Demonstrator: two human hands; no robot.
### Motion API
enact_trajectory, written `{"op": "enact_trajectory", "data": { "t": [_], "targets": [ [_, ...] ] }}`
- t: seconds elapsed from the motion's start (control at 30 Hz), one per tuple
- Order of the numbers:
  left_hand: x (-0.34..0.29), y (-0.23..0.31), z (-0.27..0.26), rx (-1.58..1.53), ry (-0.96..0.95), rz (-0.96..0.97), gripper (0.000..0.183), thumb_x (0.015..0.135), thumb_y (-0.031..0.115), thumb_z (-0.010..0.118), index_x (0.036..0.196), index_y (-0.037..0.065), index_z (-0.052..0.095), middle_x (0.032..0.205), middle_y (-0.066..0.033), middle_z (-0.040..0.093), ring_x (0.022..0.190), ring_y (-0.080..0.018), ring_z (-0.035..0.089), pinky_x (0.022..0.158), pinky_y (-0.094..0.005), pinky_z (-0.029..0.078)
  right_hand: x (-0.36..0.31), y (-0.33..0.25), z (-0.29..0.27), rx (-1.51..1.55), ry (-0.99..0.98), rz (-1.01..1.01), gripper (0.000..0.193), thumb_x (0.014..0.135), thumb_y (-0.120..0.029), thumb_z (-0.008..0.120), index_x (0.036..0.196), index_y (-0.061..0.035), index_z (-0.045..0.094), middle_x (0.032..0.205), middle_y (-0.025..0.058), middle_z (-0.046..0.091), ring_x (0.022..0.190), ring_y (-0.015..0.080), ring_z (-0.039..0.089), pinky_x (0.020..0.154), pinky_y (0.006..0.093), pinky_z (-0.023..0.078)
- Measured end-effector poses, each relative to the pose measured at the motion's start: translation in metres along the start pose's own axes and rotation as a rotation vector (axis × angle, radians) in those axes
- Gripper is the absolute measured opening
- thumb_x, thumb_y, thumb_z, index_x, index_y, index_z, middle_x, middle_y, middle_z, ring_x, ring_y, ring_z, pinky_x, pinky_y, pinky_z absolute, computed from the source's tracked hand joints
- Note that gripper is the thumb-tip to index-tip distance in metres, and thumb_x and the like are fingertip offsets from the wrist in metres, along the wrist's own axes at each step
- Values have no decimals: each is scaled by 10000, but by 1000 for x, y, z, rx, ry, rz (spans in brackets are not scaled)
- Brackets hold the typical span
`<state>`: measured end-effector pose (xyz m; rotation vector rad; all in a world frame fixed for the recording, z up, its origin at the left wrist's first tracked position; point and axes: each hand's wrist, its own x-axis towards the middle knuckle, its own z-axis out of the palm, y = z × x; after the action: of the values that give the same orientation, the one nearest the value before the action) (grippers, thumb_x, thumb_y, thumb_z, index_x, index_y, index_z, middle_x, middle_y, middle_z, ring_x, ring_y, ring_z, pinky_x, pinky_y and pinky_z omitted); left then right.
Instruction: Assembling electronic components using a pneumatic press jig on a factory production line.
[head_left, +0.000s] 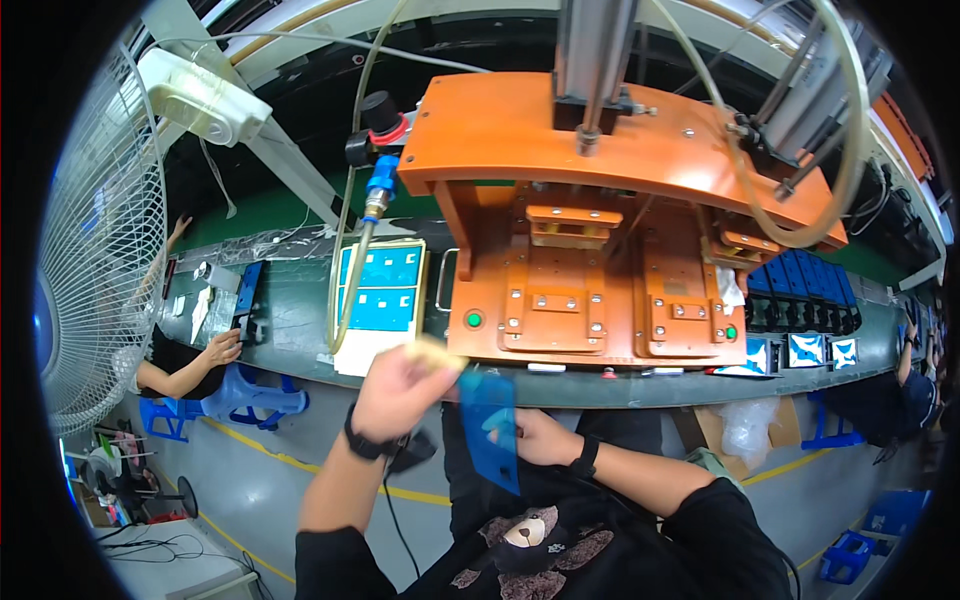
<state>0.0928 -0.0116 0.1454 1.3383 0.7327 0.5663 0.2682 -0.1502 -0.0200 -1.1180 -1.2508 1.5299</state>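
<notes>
A translucent, glossy blue panel [488, 420], flat, oblong and slightly tilted, is in front of the worktop [270, 345], its side gripped by the right hand [545, 438] while the left hand [398, 392] pinches a blurred yellowish piece [436, 354] near its top.

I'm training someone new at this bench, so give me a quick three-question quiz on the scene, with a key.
1. Multiple choice: what stands at the picture's far left?
A. a brown wooden ladder
B. a round white wire-caged fan
C. a red metal toolbox

2. True or false: the person's bare right hand is at the right edge of the translucent blue rectangular sheet.

3. Count: how many round green buttons show on the front of the orange metal press?

Key: 1. B; 2. true; 3. two.
</notes>
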Motion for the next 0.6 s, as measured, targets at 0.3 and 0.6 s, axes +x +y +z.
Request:
{"op": "enact_trajectory", "data": {
  "t": [0.3,0.6],
  "targets": [
    [182,25,41,1118,-12,320,378,873,198,634,1215,38,605,1240,-215,609,1139,-402,571,959,-413,481,-79,-4,-45,-61,155,72,287,935,-151,661,1181,-7,621,893,31,664,768,68,588,703,227,490],
    [230,7,27,1095,153,481,385,900,215,629,1251,61,590,1312,-165,582,1191,-314,561,981,-411,479,-109,-28,-88,-185,166,179,372,909,-236,686,1201,-15,622,1000,105,686,828,171,630,729,292,508]
  ]
}}
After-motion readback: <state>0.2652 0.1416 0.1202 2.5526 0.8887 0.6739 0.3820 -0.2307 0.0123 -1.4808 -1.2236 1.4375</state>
